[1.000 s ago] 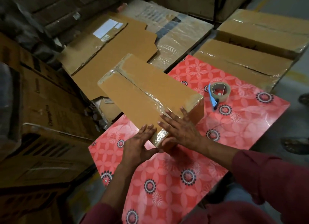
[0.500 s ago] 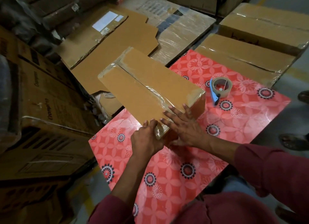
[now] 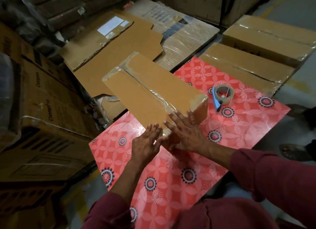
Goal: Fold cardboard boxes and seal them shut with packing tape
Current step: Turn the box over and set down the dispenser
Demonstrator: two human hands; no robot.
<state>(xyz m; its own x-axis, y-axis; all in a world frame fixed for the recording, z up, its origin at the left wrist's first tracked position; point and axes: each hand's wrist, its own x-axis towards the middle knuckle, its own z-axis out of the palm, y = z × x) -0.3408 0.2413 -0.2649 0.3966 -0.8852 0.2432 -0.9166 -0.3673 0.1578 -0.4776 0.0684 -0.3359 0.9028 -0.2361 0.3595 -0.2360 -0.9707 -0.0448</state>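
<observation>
My left hand [image 3: 147, 144] and right hand [image 3: 185, 134] both lie flat with straight fingers on the near end of the long cardboard box [image 3: 150, 91], pressing the clear packing tape [image 3: 159, 100] down over its corner; neither grasps anything. The box runs away from my palms up and to the left, its near part on the red floral table [image 3: 213, 168], its far end past the table's edge. To the right of my right hand, apart from the box, a tape roll with a blue dispenser [image 3: 222, 96] rests on the table. Beyond it lie taped boxes [image 3: 248, 69], and flattened cardboard [image 3: 109, 57] beyond the box's far end.
</observation>
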